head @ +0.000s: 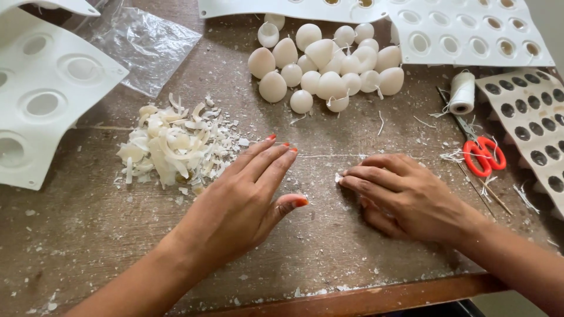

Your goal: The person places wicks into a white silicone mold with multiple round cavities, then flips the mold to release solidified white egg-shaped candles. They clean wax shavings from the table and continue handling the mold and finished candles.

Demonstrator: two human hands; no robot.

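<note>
White wax crumbs [338, 176] being swept across brown surface [88, 235]. Left hand [241, 205] flat, fingers released; right hand [405, 196] loosely curled, grasping nothing. Next, likely: push toward shavings pile [176, 147].

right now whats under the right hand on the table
The right hand lies palm down on the wooden table, fingertips at a small white scrap. White flecks lie around it. Anything beneath the palm is covered.

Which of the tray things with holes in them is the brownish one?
The tray at the right edge, beside the red-handled scissors, is the brownish one. Its holes look dark. The other moulds, at the left and along the top, are white.
</note>
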